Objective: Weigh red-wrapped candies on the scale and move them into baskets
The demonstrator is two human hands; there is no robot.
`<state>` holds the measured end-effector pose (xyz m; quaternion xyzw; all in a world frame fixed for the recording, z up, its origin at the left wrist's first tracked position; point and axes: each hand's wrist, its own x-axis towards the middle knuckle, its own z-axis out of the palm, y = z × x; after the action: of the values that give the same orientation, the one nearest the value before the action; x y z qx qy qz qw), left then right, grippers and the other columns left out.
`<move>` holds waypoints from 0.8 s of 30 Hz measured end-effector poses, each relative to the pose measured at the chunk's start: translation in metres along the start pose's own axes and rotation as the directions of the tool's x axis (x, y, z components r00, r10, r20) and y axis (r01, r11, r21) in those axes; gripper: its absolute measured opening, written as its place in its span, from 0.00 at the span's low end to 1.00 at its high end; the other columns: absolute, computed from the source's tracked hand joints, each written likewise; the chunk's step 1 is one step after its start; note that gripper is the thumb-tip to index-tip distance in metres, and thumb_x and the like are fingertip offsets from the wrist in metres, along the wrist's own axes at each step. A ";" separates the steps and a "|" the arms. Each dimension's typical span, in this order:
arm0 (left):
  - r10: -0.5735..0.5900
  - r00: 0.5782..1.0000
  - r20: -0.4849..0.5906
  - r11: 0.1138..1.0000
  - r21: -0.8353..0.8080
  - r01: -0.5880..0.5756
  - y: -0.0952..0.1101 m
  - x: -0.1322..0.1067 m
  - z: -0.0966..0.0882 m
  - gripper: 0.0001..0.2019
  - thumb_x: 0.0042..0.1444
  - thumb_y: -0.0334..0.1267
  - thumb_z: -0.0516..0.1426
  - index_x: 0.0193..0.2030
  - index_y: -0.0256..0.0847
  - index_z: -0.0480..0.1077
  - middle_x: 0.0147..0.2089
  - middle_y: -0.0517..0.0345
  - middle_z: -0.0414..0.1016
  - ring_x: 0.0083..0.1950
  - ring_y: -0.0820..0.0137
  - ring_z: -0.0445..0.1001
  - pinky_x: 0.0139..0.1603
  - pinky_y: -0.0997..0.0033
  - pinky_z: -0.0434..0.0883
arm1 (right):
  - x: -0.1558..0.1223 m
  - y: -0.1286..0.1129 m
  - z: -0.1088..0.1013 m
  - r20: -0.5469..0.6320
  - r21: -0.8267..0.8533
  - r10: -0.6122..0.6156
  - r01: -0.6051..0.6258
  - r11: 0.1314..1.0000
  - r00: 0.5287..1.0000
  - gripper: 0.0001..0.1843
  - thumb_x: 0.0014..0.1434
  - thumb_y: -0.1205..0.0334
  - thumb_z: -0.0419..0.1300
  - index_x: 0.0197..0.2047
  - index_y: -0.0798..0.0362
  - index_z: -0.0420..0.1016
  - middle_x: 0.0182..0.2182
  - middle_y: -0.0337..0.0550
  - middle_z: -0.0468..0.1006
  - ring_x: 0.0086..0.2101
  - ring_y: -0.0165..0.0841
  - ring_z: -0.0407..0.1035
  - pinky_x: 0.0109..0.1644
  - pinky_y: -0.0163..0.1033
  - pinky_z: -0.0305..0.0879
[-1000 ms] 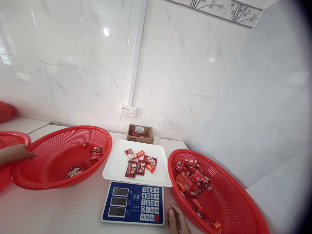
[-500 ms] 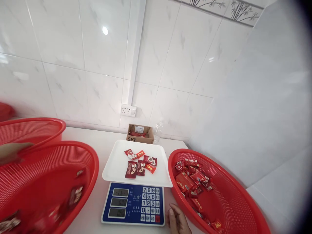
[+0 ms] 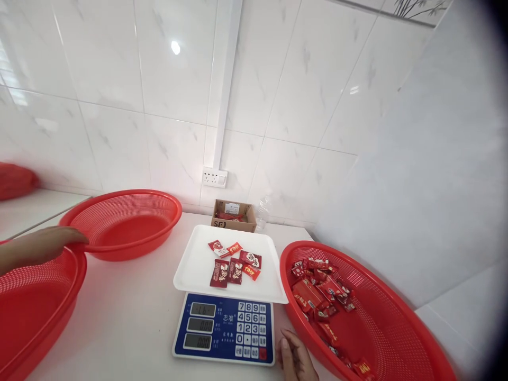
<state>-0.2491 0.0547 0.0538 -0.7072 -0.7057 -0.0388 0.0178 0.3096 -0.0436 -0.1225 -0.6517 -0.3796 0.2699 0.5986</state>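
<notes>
At the left, my left hand (image 3: 59,241) is closed over the rim where two red plastic baskets meet. The farther basket (image 3: 135,251) stands against its fingertips; the nearer basket (image 3: 59,323) lies under the hand, cut off by the view's edge. My right hand (image 3: 297,360) rests loosely curled on the table, between the scale and the right basket, with nothing visible in it. The blue digital scale (image 3: 224,328) carries a white tray (image 3: 190,264) with several red wrapped candies (image 3: 235,271). The right red basket (image 3: 397,312) holds a heap of red packets (image 3: 313,296).
Behind the tray stand a small cardboard box (image 3: 234,225) with red packets in it and a clear plastic bottle (image 3: 263,211). A white tiled wall with a socket (image 3: 215,177) closes off the back. A red bundle (image 3: 18,181) lies far left.
The farther left basket has shifted right, into fuller view, and my left hand has moved right with it. The nearer basket has slid left, its candies out of view. My right hand stays put.
</notes>
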 end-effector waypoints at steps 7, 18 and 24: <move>0.079 0.974 0.213 0.938 -0.347 0.000 0.066 0.010 0.000 0.22 0.56 0.46 0.42 0.52 0.45 0.68 0.55 0.68 0.72 0.59 0.65 0.64 0.56 0.68 0.60 | 0.001 -0.002 0.000 0.019 0.000 -0.030 0.030 1.000 0.999 0.30 0.47 0.34 0.56 0.37 0.54 0.74 0.28 0.45 0.77 0.25 0.33 0.70 0.29 0.32 0.68; 0.198 0.940 0.279 0.915 -0.397 -0.075 0.171 0.020 -0.004 0.26 0.58 0.56 0.43 0.58 0.47 0.63 0.57 0.57 0.70 0.56 0.58 0.67 0.51 0.66 0.66 | -0.001 -0.009 0.001 0.029 0.004 -0.015 0.015 1.000 0.999 0.30 0.47 0.34 0.55 0.37 0.54 0.74 0.25 0.43 0.76 0.26 0.33 0.70 0.31 0.33 0.69; 0.278 0.943 0.184 0.915 -0.350 -0.202 0.220 0.028 0.002 0.30 0.60 0.52 0.44 0.66 0.42 0.49 0.68 0.50 0.52 0.67 0.57 0.52 0.62 0.56 0.56 | 0.001 -0.002 0.001 0.041 0.019 -0.032 0.031 0.999 0.999 0.30 0.48 0.35 0.56 0.38 0.54 0.73 0.26 0.42 0.74 0.25 0.32 0.69 0.29 0.32 0.68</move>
<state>-0.0286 0.0819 0.0609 -0.7817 -0.5939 -0.0703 -0.1766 0.3087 -0.0425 -0.1208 -0.6342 -0.3997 0.2774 0.6009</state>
